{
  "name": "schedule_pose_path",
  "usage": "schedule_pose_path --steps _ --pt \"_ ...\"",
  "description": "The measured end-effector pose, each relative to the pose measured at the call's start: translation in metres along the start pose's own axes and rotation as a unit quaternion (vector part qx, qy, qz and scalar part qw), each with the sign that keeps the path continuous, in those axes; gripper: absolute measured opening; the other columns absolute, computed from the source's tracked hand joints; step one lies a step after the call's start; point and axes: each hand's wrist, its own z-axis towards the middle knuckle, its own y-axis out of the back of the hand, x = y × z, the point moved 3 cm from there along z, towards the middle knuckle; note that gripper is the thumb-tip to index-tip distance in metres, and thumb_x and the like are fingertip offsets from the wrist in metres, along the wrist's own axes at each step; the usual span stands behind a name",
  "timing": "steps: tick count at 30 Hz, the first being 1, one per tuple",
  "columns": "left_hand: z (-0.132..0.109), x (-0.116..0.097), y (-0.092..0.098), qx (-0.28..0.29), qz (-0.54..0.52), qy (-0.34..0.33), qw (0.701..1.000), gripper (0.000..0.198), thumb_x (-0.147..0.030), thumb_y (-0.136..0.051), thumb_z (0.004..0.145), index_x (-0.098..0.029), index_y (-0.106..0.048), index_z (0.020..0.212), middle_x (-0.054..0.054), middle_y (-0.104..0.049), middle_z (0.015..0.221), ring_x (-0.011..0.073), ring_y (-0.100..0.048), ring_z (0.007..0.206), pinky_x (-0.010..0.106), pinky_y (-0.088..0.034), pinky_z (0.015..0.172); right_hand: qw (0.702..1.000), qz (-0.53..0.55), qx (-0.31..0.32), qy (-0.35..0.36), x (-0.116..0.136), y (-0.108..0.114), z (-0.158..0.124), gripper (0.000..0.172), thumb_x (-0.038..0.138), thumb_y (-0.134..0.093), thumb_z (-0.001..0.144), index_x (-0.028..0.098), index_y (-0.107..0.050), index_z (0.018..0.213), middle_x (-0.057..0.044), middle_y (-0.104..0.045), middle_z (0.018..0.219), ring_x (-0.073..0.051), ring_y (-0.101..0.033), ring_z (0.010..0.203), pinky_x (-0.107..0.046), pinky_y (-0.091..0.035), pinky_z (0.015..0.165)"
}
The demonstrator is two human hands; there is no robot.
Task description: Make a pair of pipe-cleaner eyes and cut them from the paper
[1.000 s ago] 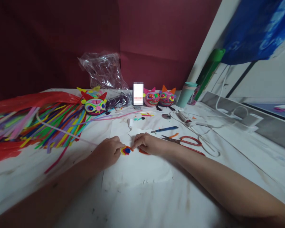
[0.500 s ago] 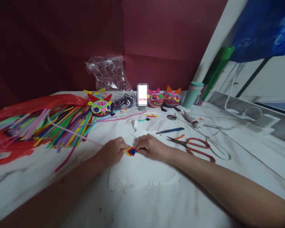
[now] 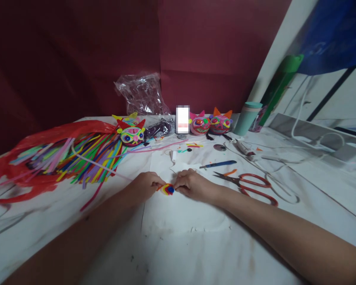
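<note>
Between my hands is a small layered teardrop piece (image 3: 167,189) of what look like fuzzy pipe cleaners, blue at the core with red, yellow and white around it. My left hand (image 3: 145,188) pinches its left end, where an orange bit shows at the fingertips. Closed at the piece's blue end is my right hand (image 3: 192,185), its fingertips pressed together against it. Both hands rest just over a white paper sheet (image 3: 184,217). Exactly what the right fingertips grip is too small to see.
Right of my hands lie red-handled scissors (image 3: 255,182) and a blue craft knife (image 3: 218,164). Pipe cleaners (image 3: 86,158) spill from a red plastic bag (image 3: 56,130) at left. Decorated animal heads (image 3: 132,133), a bright phone screen (image 3: 182,119) and a green cup (image 3: 247,118) stand behind.
The view has shifted slightly, so everything sits a little further right. Both hands keep their pinch on the teardrop piece, which shows slightly more of its yellow and orange side.
</note>
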Motion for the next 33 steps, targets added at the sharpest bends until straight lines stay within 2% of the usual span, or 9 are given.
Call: schedule_pose_path --steps 5,16,20,25,30,33 --pt "-0.0002 0.0008 0.0004 0.000 -0.020 0.036 0.999 0.033 -0.010 -0.048 0.070 -0.019 -0.075 0.086 0.002 -0.071 0.082 0.0140 -0.062 0.076 0.021 -0.045 0.068 1.000 0.012 -0.006 -0.008 -0.0034 -0.0020 -0.0001 0.014 0.008 -0.062 0.080 0.018 -0.072 0.079 -0.004 -0.069 0.077 -0.014 -0.063 0.074 -0.023 -0.043 0.069" --pt "-0.0006 -0.0035 0.0015 -0.001 -0.012 0.034 0.999 0.030 -0.010 -0.047 0.069 -0.017 -0.074 0.082 0.002 -0.069 0.078 0.0139 -0.061 0.072 0.021 -0.044 0.066 0.999 0.042 -0.017 -0.005 -0.0062 -0.0041 -0.0003 0.014 0.008 -0.063 0.078 0.018 -0.072 0.078 -0.004 -0.069 0.075 -0.013 -0.063 0.071 -0.022 -0.045 0.068" --pt "-0.0031 -0.0063 0.0016 -0.022 -0.012 0.007 1.000 0.030 -0.010 -0.045 0.071 -0.017 -0.072 0.083 0.003 -0.071 0.083 0.0146 -0.062 0.076 0.023 -0.045 0.070 0.999 0.042 -0.021 -0.007 -0.0064 -0.0044 -0.0003 0.013 0.009 -0.064 0.078 0.019 -0.073 0.078 -0.004 -0.069 0.075 -0.013 -0.063 0.070 -0.021 -0.045 0.067" --pt "-0.0031 -0.0025 -0.0030 -0.027 0.010 -0.022 0.999 0.038 -0.007 -0.045 0.071 -0.017 -0.070 0.099 0.003 -0.069 0.082 0.0149 -0.060 0.073 0.024 -0.044 0.068 0.999 0.036 -0.023 -0.021 -0.0064 -0.0049 -0.0017 0.013 0.010 -0.063 0.079 0.019 -0.072 0.079 -0.004 -0.068 0.075 -0.013 -0.063 0.070 -0.022 -0.045 0.067" --pt "-0.0044 -0.0047 -0.0064 0.017 0.068 -0.099 0.993 0.047 -0.006 -0.039 0.078 -0.025 -0.066 0.112 0.002 -0.062 0.081 0.0144 -0.058 0.076 0.025 -0.042 0.072 0.999 0.039 -0.024 -0.022 -0.0059 -0.0052 -0.0023 0.013 0.009 -0.063 0.079 0.018 -0.072 0.078 -0.004 -0.069 0.076 -0.014 -0.063 0.071 -0.023 -0.046 0.069" --pt "-0.0066 -0.0076 -0.0068 0.036 0.111 -0.120 0.986 0.051 -0.004 -0.038 0.079 -0.027 -0.063 0.117 0.002 -0.056 0.079 0.0146 -0.056 0.076 0.025 -0.040 0.071 0.999 0.039 -0.024 -0.020 -0.0048 -0.0053 -0.0015 0.013 0.008 -0.063 0.078 0.018 -0.072 0.080 -0.004 -0.069 0.075 -0.015 -0.063 0.072 -0.024 -0.047 0.071"
